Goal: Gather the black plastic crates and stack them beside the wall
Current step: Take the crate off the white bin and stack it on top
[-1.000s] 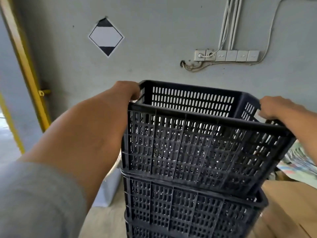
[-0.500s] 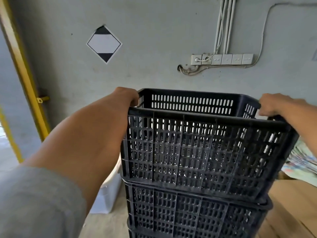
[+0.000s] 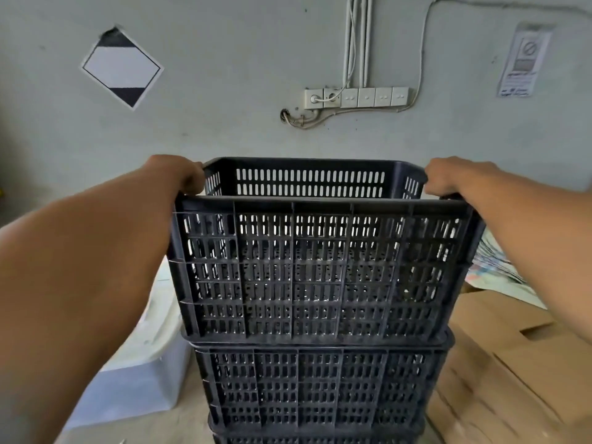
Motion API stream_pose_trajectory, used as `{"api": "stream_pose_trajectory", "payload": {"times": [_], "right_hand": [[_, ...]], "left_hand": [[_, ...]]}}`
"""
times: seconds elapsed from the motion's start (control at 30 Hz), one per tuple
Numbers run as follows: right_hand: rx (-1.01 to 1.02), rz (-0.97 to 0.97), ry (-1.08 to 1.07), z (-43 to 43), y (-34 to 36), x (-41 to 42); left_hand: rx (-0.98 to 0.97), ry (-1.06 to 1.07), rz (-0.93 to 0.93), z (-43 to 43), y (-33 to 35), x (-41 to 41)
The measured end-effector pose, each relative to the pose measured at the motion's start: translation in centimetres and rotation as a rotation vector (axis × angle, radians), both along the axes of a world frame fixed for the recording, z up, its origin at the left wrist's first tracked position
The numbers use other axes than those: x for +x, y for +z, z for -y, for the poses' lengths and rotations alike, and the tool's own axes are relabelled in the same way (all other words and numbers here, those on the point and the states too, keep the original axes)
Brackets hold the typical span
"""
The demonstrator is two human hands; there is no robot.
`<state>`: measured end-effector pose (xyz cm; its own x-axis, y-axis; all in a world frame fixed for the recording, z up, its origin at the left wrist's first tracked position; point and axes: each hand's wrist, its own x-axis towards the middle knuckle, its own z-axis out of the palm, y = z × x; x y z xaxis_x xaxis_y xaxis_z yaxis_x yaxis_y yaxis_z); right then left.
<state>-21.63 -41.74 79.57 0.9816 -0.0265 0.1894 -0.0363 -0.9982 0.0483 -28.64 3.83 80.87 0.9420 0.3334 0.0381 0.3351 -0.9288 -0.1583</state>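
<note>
Tilt is gone: your top crate [image 3: 320, 270] now sits level and square on the lower crate [image 3: 320, 386], where half a second ago it leaned, close against the wall [image 3: 224, 43]. Your left hand [image 3: 179, 174] and right hand [image 3: 448, 177] still grip its side rims, fingers curled over. Flattened cardboard [image 3: 512, 363] lies on the floor to its right.

The top crate [image 3: 320, 270] and the crate below [image 3: 320, 389] are black perforated plastic with a slight sheen. The wall [image 3: 224, 59] is matt grey plaster; the cardboard [image 3: 512, 363] is dull brown.
</note>
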Motion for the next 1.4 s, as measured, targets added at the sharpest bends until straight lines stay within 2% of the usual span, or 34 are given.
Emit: {"api": "stream_pose_trajectory", "payload": {"times": [0.37, 0.7, 0.9, 1.07, 1.4], "right_hand": [[-0.096, -0.068, 0.027, 0.0, 0.8, 0.5], [-0.029, -0.045, 0.040, 0.3, 0.2, 2.4], [-0.017, -0.099, 0.031, 0.0, -0.3, 2.5], [0.067, -0.148, 0.083, 0.0, -0.4, 1.9], [0.158, -0.195, 0.125, 0.2, 0.2, 1.0]], "left_hand": [[0.031, -0.012, 0.056, -0.3, -1.4, 2.6], [-0.145, -0.017, 0.104, -0.8, -2.0, 3.2], [-0.100, 0.028, 0.111, -1.0, -2.4, 3.4], [-0.065, -0.021, 0.124, -2.5, -3.1, 3.7], [-0.101, -0.037, 0.088, -0.9, -2.7, 1.9]]}}
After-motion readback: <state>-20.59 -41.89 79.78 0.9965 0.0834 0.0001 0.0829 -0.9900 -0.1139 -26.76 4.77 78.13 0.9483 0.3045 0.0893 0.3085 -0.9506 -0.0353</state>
